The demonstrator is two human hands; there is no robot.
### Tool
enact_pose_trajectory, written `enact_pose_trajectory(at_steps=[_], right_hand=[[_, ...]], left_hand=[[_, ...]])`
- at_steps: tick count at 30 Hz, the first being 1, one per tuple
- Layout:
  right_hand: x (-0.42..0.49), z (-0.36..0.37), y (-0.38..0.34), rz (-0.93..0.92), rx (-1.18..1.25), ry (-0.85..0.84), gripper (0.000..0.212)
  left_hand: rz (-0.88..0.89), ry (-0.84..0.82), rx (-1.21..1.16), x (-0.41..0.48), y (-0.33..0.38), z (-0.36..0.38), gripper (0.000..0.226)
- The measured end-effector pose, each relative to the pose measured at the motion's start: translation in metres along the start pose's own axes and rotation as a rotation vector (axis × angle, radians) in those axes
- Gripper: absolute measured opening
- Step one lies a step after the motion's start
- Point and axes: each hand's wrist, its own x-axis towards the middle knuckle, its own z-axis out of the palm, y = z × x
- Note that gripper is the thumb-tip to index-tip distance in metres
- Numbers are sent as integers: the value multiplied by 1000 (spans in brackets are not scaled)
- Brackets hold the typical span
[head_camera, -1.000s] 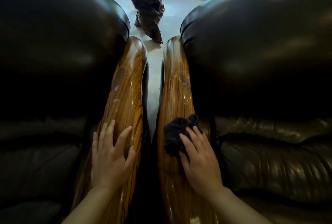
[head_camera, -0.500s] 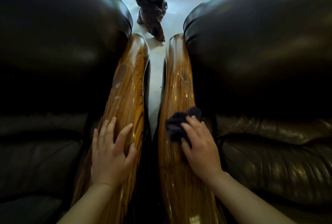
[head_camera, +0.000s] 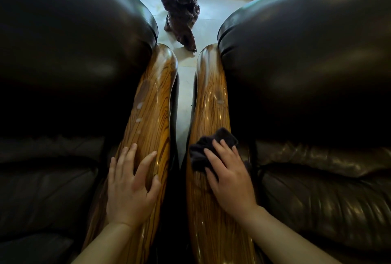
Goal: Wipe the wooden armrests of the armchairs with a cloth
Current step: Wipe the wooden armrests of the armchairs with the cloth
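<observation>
Head view, looking down between two dark leather armchairs set side by side. At far left, the left armchair (head_camera: 63,73) shows a glossy rounded back cushion and, below it, a creased seat cushion in deep shadow. Along its inner edge runs the left armrest (head_camera: 152,103), a glossy striped wood with a rounded far end; several pale smudges lie on its upper half. The left hand (head_camera: 131,187) rests palm down on the lower part of this armrest, fingers spread wide and flat against the wood, thumb toward the gap, holding nothing. A narrow gap of pale floor (head_camera: 186,86) separates the two armrests, which stand near each other without touching. Beyond the gap, on the floor, stands a dark, gnarled carving (head_camera: 179,5), upright, its foot near the far ends of the armrests. The right armrest (head_camera: 209,98) matches the left in grain and gloss and carries a faint pale smear near its upper middle. The cloth (head_camera: 201,153), dark and bunched, lies on this armrest about midway along it, reaching toward the seat side. The right hand (head_camera: 230,181) presses on the cloth, fingers slightly spread over its nearer part, palm on the wood behind. At far right, the right armchair (head_camera: 306,62) shows its back cushion and wrinkled, shiny seat.
</observation>
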Motion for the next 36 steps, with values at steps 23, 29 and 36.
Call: enact_pose_trajectory(at_steps=[23,29,36], right_hand=[[100,-7,12,394,304,180,40],[153,-19,15,772,743,443,36],[124,-6,6,313,220,128,45]], left_hand=[[-58,-32,35,1,1,1,71],[-59,-20,29,0,-1,2,69],[-43,-4,15,0,-2,3,68]])
